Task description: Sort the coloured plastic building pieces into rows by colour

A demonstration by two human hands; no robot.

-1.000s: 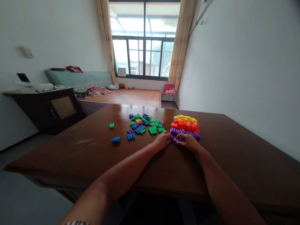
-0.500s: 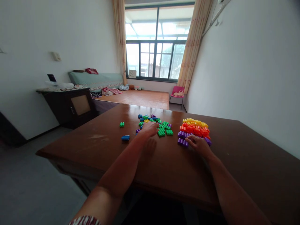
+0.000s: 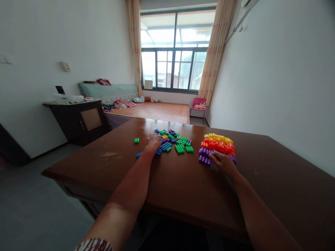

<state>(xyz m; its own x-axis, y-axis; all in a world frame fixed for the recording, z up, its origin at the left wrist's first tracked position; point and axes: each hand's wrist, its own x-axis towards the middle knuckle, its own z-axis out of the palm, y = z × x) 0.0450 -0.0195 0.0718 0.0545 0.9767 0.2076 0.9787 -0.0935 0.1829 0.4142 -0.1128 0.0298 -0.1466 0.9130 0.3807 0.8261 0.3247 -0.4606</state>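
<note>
My left hand reaches over the left side of a loose pile of small ribbed plastic blocks in green, blue, purple and yellow. Its fingers look stretched out and apart, with nothing visible in them. On the right, my right hand has thumb and fingers pinched at the purple blocks, partly covering them. Behind these purple rows lie orange blocks, then yellow blocks. A green block sits alone to the left, and a blue block lies nearer, beside my left wrist.
All the blocks rest on a brown wooden table. Beyond its far edge are a bed and a pink chair. A dark cabinet stands at the left.
My left hand has moved left across the pile, uncovering blue, purple and yellow blocks in its middle. My right hand stays at the purple rows. The view has shifted slightly.
</note>
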